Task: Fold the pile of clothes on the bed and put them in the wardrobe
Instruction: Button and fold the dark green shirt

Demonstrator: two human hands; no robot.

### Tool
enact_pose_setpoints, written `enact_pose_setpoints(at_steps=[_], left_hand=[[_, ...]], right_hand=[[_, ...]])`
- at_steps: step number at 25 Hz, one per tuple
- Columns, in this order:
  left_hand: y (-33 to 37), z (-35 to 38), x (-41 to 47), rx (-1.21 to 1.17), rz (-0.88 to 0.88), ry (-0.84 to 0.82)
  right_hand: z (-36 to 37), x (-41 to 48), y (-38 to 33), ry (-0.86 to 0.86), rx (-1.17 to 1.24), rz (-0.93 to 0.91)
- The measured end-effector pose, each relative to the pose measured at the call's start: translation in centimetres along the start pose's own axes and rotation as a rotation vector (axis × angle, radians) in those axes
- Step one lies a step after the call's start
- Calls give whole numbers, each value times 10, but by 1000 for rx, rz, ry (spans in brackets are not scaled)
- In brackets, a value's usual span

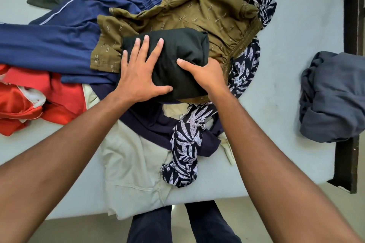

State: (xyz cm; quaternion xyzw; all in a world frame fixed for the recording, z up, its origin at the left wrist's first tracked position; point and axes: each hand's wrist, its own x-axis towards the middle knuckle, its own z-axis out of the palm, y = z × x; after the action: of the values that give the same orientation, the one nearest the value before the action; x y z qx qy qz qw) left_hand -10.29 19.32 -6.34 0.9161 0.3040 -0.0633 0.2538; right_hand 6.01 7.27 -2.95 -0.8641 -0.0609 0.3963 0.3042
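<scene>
Folded black garment, atop clothes pile

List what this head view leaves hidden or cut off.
Head view:
- Under the black folded garment: fingers of the right hand; only the thumb shows.
- Cut by the left edge: red garment.
- Cut by the right edge: grey garment.
- Outside the frame: wardrobe.
- Covered by the olive garment: clothes beneath it.
</scene>
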Motion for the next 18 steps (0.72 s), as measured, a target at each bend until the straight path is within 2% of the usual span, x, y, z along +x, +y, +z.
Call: enact_pose_setpoints(at_steps=[2, 4, 6, 8, 10, 14, 16, 18], left_hand=[[7, -1, -12, 113, 97, 100], [18, 5, -20, 150, 142, 88], [27, 14, -28, 139, 102, 92], [30, 20, -32, 136, 57, 217], [36, 14, -37, 93, 61, 315], [81, -10, -46, 10, 102, 393], [121, -11, -55, 29, 96, 436], [169, -5, -65, 69, 91, 464]], right_hand=[[-3, -4, -1, -92, 49, 34], [-10, -5, -9, -145, 93, 19], [-16, -10, -19, -203, 161, 11], [-17, -15, -23, -218, 237, 14], [-18, -20, -18, -199, 358, 45], [-35, -21, 11, -241, 698, 217], [-66, -22, 27, -411, 791, 311], [-112, -31, 48, -653, 884, 299]])
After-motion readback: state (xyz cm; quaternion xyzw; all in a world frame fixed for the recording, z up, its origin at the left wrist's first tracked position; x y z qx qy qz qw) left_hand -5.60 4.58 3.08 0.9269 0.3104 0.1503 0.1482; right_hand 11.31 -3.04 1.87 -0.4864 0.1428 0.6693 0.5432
